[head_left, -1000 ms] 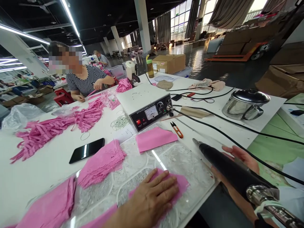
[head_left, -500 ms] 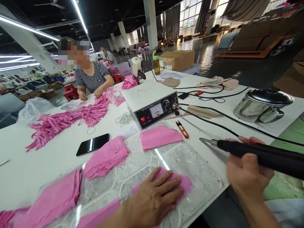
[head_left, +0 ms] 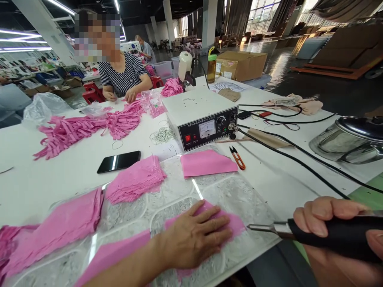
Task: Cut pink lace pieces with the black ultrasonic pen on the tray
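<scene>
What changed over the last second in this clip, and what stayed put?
The right hand, gripping the black tool, swung it down and level; its metal tip now points left, close to the pink cloth piece. The left hand stayed flat on that piece; nothing was let go.

A long white table (head_left: 54,187) fills the frame. At lower centre lies a clear embossed plastic mat (head_left: 239,195), and a stack of pink cloth squares (head_left: 136,181) overlaps its upper left edge. A black smartphone (head_left: 119,161) lies left of centre, with a heap of pink fabric strips (head_left: 77,129) at upper left. A white metal control box (head_left: 197,107) stands at centre. Orange-handled thread snips (head_left: 237,157) lie just below it, beside black cables (head_left: 293,159). A steel lidded pot (head_left: 347,139) sits at right.
</scene>
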### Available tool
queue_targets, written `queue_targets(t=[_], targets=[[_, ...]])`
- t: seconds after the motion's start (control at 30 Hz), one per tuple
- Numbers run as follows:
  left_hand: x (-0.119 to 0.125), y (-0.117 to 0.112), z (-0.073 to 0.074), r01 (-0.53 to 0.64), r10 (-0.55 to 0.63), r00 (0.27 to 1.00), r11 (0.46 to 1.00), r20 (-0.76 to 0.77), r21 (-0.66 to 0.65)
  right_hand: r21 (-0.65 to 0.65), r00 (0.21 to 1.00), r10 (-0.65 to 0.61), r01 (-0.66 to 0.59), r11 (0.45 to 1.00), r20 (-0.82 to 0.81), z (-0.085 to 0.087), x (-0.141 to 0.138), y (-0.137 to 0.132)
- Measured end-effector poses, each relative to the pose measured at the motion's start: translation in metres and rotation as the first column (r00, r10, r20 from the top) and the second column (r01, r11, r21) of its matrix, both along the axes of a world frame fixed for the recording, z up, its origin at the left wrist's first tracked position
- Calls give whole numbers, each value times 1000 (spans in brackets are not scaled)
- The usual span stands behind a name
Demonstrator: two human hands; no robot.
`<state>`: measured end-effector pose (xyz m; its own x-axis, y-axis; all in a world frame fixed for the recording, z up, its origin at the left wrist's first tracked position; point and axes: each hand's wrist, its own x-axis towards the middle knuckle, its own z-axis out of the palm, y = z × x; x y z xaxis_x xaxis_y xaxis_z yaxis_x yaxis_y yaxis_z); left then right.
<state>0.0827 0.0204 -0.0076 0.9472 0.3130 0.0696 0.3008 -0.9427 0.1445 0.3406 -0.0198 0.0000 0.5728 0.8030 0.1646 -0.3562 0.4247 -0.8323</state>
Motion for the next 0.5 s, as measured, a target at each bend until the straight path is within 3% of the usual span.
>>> queue_targets(t=[0.3, 0.5], targets=[[-1, -1, -4, 2, -1, 1000, 999, 12, -46, -58, 1000, 1, -2, 998, -14, 5, -12, -2], [-1, 0, -4, 3, -2, 1000, 999, 27, -43, 29, 998, 65, -66, 997, 16, 2, -11, 4]])
